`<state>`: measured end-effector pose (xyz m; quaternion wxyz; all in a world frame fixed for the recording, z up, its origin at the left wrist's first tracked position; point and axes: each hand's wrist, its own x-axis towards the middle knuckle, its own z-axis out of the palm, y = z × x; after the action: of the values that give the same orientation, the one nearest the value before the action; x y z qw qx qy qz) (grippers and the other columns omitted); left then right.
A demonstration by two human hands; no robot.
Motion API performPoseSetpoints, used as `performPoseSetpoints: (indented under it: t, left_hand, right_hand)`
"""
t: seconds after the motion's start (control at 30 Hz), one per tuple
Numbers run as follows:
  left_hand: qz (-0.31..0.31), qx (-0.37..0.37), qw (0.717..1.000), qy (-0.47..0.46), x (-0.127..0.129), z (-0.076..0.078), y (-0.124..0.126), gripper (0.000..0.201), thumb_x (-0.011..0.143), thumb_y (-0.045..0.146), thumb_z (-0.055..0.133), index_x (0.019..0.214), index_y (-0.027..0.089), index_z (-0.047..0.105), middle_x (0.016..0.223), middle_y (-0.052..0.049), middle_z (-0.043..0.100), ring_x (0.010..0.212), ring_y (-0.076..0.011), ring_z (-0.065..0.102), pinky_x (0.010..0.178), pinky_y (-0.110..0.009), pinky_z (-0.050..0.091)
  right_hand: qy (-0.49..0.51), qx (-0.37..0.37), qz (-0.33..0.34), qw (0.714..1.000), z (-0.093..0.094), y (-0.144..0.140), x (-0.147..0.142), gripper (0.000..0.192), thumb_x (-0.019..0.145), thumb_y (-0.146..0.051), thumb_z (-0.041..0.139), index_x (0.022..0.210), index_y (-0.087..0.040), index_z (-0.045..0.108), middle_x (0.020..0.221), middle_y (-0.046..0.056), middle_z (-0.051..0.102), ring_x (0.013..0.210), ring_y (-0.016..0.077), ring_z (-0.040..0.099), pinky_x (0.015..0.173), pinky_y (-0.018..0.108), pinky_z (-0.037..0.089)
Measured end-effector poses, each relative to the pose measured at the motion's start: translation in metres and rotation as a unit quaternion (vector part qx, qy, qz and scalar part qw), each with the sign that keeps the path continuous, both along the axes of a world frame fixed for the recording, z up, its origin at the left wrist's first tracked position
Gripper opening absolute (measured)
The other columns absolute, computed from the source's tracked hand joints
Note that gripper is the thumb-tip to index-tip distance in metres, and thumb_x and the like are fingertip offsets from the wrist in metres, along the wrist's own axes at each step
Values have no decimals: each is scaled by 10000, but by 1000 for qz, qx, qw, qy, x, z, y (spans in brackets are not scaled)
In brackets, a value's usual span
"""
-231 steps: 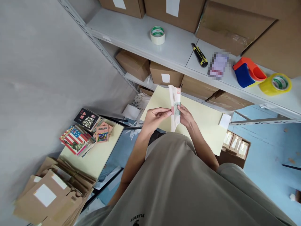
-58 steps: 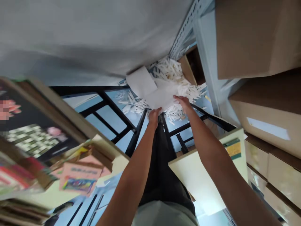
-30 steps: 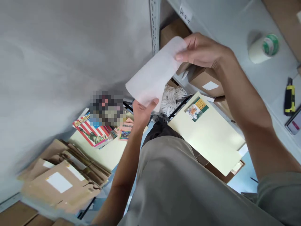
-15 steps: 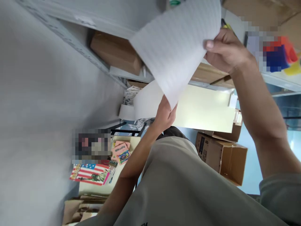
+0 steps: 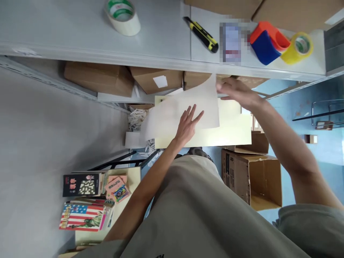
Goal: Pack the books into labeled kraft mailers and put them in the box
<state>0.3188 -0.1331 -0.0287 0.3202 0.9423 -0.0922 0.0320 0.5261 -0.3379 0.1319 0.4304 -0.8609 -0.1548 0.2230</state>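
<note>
- Our left hand (image 5: 188, 125) has its fingers (image 5: 194, 111) spread flat on the white sheet (image 5: 182, 113).
- Our right hand (image 5: 236, 94), blurred, fingers loosely extended, meets the sheet's edge at 3 o'clock; we cannot tell if it pinches.
- The sheet lies on the pale yellow surface (image 5: 231, 130).
- At 12 o'clock, the shelf (image 5: 161, 36) carries a tape roll (image 5: 122, 16) and utility knife (image 5: 201, 34).
</note>
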Motion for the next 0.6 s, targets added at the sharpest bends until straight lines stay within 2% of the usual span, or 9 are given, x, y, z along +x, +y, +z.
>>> performPoseSetpoints:
  t: [0.1, 0.23, 0.3, 0.4, 0.5, 0.6]
  left_hand:
    - [14, 26, 998, 51, 19, -25, -38, 1130, 955, -74, 511, 1945, 406, 253, 2042, -27, 117, 1894, -391, 130, 1528, -741, 212]
    - [20, 44, 993, 104, 38, -57, -83, 1023, 957, -64, 511, 1890, 347, 431, 2031, -53, 178, 1895, -373, 137, 1532, -725, 195]
    - [22, 40, 992, 116, 46, -72, -101, 987, 973, -43, 517, 1882, 335, 450, 2026, -63, 200, 1896, -366, 136, 1530, -729, 189]
    - [25, 36, 989, 143, 54, -89, -124, 909, 1025, 19, 538, 1878, 323, 459, 2021, -89, 208, 1897, -365, 140, 1524, -731, 175]
    - [3, 52, 982, 183, 57, -98, -139, 822, 1097, 200, 673, 1885, 267, 450, 2024, -151, 153, 1898, -399, 108, 1527, -705, 127]
    - [-10, 66, 973, 222, 55, -104, -142, 1059, 1050, 504, 855, 1925, 198, 344, 2021, -214, 59, 1894, -459, 29, 1522, -700, 49]
  right_hand:
    - [58, -33, -10, 998, -36, -32, 20, 882, 944, -921, 839, 1395, -166, 773, 1194, 162, 859, 1212, 349, 869, 1042, 553, 769]
    - [97, -9, -25, 995, -76, -90, 40, 895, 961, -1033, 671, 1279, -204, 783, 1094, 153, 845, 1144, 345, 863, 983, 521, 776]
    - [98, -22, -19, 995, -97, -118, 43, 853, 943, -1024, 700, 1201, -215, 782, 1089, 144, 841, 1117, 338, 851, 955, 492, 759]
    - [61, -109, -22, 992, -134, -151, 40, 614, 942, -827, 861, 985, -227, 741, 1040, 129, 834, 1028, 320, 811, 942, 461, 694]
    - [53, -185, -51, 980, -174, -169, 36, 408, 1027, -494, 824, 771, -260, 610, 946, 112, 817, 916, 278, 743, 881, 398, 601]
    - [89, -202, -90, 971, -211, -181, 33, 402, 1051, -325, 726, 707, -279, 523, 884, 89, 803, 834, 239, 677, 806, 345, 518]
